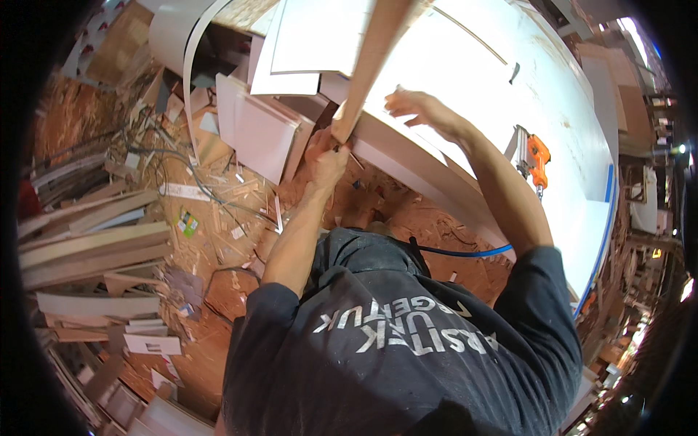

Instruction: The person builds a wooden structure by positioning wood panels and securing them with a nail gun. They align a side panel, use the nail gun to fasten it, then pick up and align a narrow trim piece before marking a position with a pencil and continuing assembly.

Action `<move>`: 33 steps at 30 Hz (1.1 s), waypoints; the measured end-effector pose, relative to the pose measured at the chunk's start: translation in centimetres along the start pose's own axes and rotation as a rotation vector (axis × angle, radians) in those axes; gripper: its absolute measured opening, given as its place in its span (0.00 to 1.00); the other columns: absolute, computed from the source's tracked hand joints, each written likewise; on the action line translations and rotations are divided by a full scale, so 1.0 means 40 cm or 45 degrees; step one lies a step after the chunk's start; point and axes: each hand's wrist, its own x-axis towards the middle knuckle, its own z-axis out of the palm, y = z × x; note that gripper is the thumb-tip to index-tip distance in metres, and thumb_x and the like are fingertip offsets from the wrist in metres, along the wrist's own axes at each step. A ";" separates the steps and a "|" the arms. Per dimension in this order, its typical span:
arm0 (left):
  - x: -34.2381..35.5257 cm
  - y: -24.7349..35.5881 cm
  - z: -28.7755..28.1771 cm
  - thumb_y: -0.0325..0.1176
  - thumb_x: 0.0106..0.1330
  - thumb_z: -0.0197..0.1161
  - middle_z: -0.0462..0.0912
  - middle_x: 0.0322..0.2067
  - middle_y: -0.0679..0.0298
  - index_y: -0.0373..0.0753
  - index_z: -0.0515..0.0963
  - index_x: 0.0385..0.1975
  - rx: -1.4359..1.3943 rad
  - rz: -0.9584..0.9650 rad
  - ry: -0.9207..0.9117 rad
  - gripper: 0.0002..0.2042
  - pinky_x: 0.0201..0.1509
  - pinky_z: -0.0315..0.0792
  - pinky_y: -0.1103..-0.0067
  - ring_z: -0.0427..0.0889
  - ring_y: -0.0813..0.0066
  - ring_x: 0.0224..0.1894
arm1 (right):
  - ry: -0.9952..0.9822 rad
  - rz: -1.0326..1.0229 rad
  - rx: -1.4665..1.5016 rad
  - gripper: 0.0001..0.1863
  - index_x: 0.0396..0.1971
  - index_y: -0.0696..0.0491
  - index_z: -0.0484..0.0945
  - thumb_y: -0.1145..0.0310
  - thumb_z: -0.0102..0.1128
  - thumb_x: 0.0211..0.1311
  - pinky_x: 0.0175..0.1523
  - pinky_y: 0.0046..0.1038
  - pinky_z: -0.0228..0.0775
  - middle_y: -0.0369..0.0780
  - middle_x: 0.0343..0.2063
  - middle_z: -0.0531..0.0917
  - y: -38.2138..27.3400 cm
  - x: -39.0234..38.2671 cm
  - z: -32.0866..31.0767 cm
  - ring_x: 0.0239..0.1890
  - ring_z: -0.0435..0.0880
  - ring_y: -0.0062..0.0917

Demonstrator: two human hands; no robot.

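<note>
Beyond the shirt [407,363], I have the left hand [325,158] curled tight, the left forearm [297,234] stretched forward. Farther from the shirt, my right hand [425,112] hovers loosely bent, unclenched, the right forearm [509,189] angled inward.

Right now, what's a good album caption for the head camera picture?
Left hand holding a wooden strip, right hand over the white worktop, orange tool lying nearby.

Brown floor [200,367] littered with wood scraps [185,191]. Long boards [94,251] piled at left. White table [552,94] glaring in strong light. Bright spots [686,290] along dim right edge.
</note>
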 end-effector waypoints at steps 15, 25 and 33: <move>-0.011 -0.033 0.009 0.28 0.55 0.73 0.84 0.42 0.50 0.34 0.81 0.44 -0.099 0.042 0.037 0.16 0.48 0.76 0.64 0.83 0.46 0.45 | -0.312 0.121 -0.099 0.53 0.72 0.59 0.63 0.24 0.34 0.68 0.72 0.50 0.58 0.59 0.69 0.66 0.113 0.101 0.081 0.72 0.65 0.50; -0.010 -0.046 0.020 0.34 0.58 0.74 0.84 0.41 0.51 0.37 0.81 0.46 -0.053 0.032 0.023 0.18 0.50 0.76 0.64 0.82 0.48 0.45 | -0.113 -0.381 -0.338 0.50 0.54 0.61 0.80 0.23 0.56 0.58 0.57 0.43 0.76 0.57 0.49 0.84 -0.109 0.002 0.093 0.53 0.83 0.44; -0.013 -0.007 -0.004 0.34 0.60 0.73 0.84 0.41 0.55 0.40 0.80 0.52 0.008 0.324 0.099 0.20 0.49 0.77 0.64 0.82 0.52 0.45 | 0.510 -0.501 -0.790 0.33 0.39 0.63 0.84 0.43 0.69 0.54 0.39 0.37 0.81 0.49 0.25 0.88 -0.160 -0.065 0.240 0.30 0.90 0.42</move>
